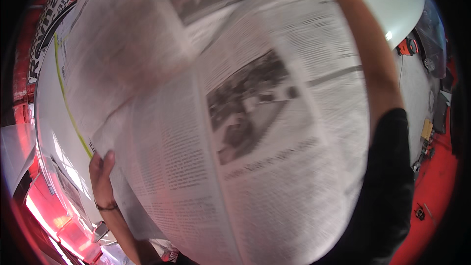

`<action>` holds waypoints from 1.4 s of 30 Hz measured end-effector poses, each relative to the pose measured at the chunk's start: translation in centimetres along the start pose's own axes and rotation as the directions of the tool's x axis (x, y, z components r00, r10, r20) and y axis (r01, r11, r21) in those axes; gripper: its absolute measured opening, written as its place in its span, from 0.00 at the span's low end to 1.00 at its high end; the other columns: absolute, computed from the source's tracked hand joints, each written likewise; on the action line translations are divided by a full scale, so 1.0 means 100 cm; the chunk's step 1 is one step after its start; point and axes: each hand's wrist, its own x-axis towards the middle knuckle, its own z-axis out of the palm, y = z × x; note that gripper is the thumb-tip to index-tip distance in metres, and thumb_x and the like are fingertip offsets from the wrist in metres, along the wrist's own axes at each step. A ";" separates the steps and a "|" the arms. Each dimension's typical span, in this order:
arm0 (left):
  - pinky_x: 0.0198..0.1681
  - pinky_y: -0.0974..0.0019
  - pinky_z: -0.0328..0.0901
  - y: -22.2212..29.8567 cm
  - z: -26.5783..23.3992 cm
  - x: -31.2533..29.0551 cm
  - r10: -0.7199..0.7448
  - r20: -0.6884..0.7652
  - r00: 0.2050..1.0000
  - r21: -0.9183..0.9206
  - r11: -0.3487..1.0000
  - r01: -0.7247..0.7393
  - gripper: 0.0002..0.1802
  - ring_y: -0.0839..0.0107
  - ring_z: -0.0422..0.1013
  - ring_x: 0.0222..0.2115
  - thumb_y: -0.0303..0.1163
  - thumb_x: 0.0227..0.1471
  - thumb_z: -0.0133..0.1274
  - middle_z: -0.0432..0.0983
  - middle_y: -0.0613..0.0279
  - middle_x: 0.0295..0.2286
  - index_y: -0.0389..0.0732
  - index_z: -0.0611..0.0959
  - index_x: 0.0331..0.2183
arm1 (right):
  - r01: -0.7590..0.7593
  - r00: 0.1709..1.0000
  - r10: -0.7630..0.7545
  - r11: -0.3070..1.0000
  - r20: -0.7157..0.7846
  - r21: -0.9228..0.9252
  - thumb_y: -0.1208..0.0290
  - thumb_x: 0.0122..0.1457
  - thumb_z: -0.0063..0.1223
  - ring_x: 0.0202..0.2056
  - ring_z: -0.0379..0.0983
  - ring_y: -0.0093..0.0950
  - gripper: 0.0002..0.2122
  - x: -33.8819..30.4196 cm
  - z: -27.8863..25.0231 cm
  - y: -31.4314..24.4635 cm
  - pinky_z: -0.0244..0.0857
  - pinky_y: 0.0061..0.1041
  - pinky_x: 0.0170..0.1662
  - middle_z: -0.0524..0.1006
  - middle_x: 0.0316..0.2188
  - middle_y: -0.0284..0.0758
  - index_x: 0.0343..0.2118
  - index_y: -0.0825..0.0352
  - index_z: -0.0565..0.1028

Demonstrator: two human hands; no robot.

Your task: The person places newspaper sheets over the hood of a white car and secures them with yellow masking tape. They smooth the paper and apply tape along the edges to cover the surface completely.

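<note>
A large printed newspaper sheet (pixel 274 201) spreads across most of the view, bulging toward me and partly smeared by motion. My left hand (pixel 102 174), with a dark band at its wrist, pinches the sheet's left edge between thumb and fingers. Up along the sheet's right side reaches my right arm (pixel 373 54), in a black sleeve; its hand lies beyond the top of the picture. Behind the paper on the left is a curved white panel (pixel 59 132) that looks like car bodywork. A yellow-green tape strip (pixel 67 100) runs down it, close to the paper's edge.
Another glossy white rounded panel (pixel 387 0) stands at the upper right. Beyond it are an orange device (pixel 407 46) and a dark car under clear sheeting (pixel 431 44). Red flooring (pixel 434 181) at the right bears a small dark object (pixel 419 212). Red surfaces show at the left.
</note>
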 end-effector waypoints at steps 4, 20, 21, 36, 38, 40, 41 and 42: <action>0.50 0.71 0.65 -0.016 0.006 -0.048 -0.068 -0.015 0.998 -0.172 0.983 0.065 0.28 0.75 0.74 0.41 0.40 0.62 0.65 0.82 0.63 0.40 0.26 0.80 0.53 | -0.208 0.886 0.108 0.962 0.452 0.179 0.61 0.69 0.51 0.45 0.79 0.52 0.13 -0.133 0.081 -0.034 0.72 0.49 0.51 0.83 0.38 0.53 0.43 0.67 0.79; 0.55 0.54 0.69 -0.041 0.054 -0.010 0.193 -0.033 0.981 0.281 0.944 -0.176 0.34 0.46 0.79 0.48 0.31 0.53 0.66 0.81 0.34 0.47 0.23 0.74 0.57 | -0.524 0.822 0.498 0.852 0.277 0.022 0.58 0.70 0.56 0.38 0.80 0.44 0.13 -0.354 -0.147 -0.041 0.72 0.41 0.41 0.83 0.38 0.43 0.43 0.62 0.83; 0.55 0.54 0.69 -0.043 0.053 -0.006 0.221 -0.036 0.974 0.272 0.940 -0.204 0.35 0.45 0.78 0.48 0.31 0.52 0.66 0.81 0.33 0.48 0.23 0.74 0.58 | -0.578 0.768 0.566 0.814 0.299 -0.058 0.58 0.71 0.56 0.38 0.80 0.47 0.13 -0.391 -0.161 -0.042 0.72 0.42 0.42 0.83 0.38 0.44 0.43 0.64 0.82; 0.55 0.52 0.69 -0.057 0.048 0.046 0.228 -0.098 0.969 0.324 0.928 -0.185 0.42 0.39 0.77 0.47 0.35 0.49 0.70 0.79 0.29 0.46 0.23 0.70 0.58 | -0.999 -0.042 0.792 -0.022 0.609 -0.041 0.47 0.61 0.64 0.36 0.83 0.41 0.28 -0.544 -0.137 -0.119 0.74 0.38 0.44 0.85 0.34 0.47 0.36 0.78 0.83; 0.54 0.52 0.70 -0.067 0.049 0.040 0.283 -0.118 0.952 0.325 0.917 -0.232 0.45 0.40 0.78 0.45 0.36 0.48 0.71 0.79 0.31 0.45 0.23 0.69 0.60 | -0.989 0.032 0.845 0.105 0.533 -0.108 0.50 0.60 0.66 0.35 0.83 0.39 0.26 -0.545 -0.127 -0.114 0.74 0.38 0.41 0.85 0.32 0.46 0.39 0.78 0.83; 0.52 0.53 0.71 -0.068 0.055 0.044 0.352 -0.131 0.927 0.392 0.877 -0.278 0.49 0.41 0.78 0.44 0.36 0.47 0.71 0.80 0.33 0.43 0.24 0.67 0.63 | -0.972 0.065 0.875 0.165 0.479 -0.170 0.50 0.59 0.66 0.37 0.83 0.41 0.27 -0.544 -0.118 -0.114 0.74 0.39 0.43 0.85 0.33 0.49 0.39 0.78 0.84; 0.52 0.53 0.71 -0.066 0.058 0.043 0.339 -0.128 0.932 0.422 0.869 -0.259 0.51 0.42 0.78 0.43 0.36 0.47 0.72 0.80 0.34 0.42 0.25 0.65 0.64 | -0.967 0.059 0.886 0.165 0.459 -0.194 0.48 0.58 0.66 0.40 0.84 0.45 0.27 -0.541 -0.115 -0.113 0.74 0.40 0.45 0.85 0.35 0.53 0.38 0.77 0.84; 0.51 0.54 0.71 -0.060 0.060 0.042 0.326 -0.124 0.937 0.451 0.860 -0.240 0.53 0.42 0.78 0.42 0.37 0.46 0.72 0.80 0.35 0.41 0.26 0.63 0.66 | -0.962 0.052 0.897 0.162 0.438 -0.217 0.47 0.58 0.65 0.42 0.84 0.48 0.28 -0.540 -0.112 -0.111 0.75 0.41 0.48 0.85 0.36 0.56 0.36 0.77 0.84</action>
